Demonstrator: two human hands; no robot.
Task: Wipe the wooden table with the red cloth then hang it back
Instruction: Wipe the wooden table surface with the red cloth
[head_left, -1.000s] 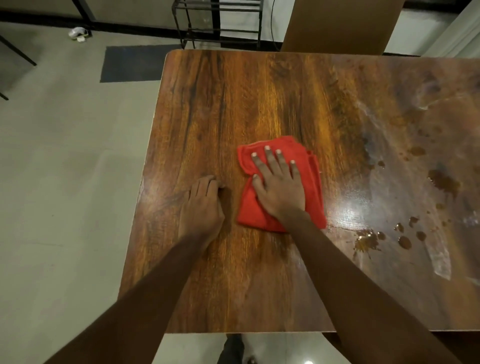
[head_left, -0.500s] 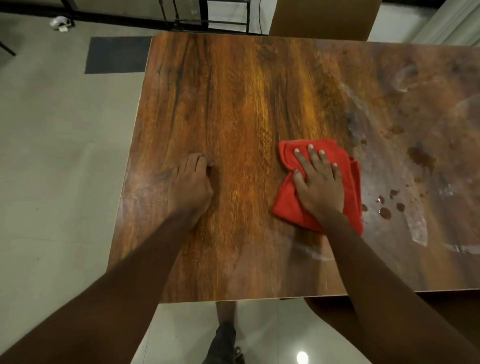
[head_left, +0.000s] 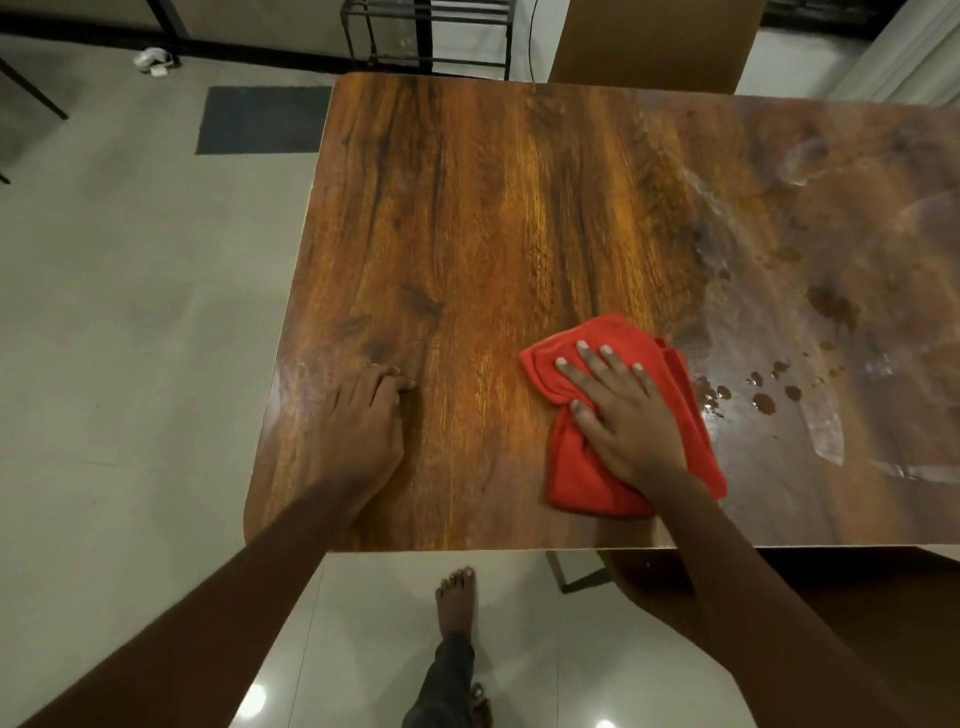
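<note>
The wooden table (head_left: 493, 218) fills the middle of the head view. A red cloth (head_left: 571, 467) lies folded on it near the front edge. My right hand (head_left: 621, 415) presses flat on the cloth, fingers spread. My left hand (head_left: 363, 421) rests on the bare wood near the left edge, fingers curled under, holding nothing. Brown liquid drops (head_left: 763, 400) and wet smears (head_left: 826, 436) lie just right of the cloth.
A dark stain (head_left: 834, 306) marks the table's right side. A brown chair back (head_left: 654, 41) stands at the far edge and a black metal rack (head_left: 426, 31) behind the table. A grey floor mat (head_left: 260, 119) lies far left. My bare foot (head_left: 456, 603) stands below the front edge.
My right hand slid the red cloth rightward across the table, up to the brown drops. My left hand stayed planted on the wood. The view shifted.
</note>
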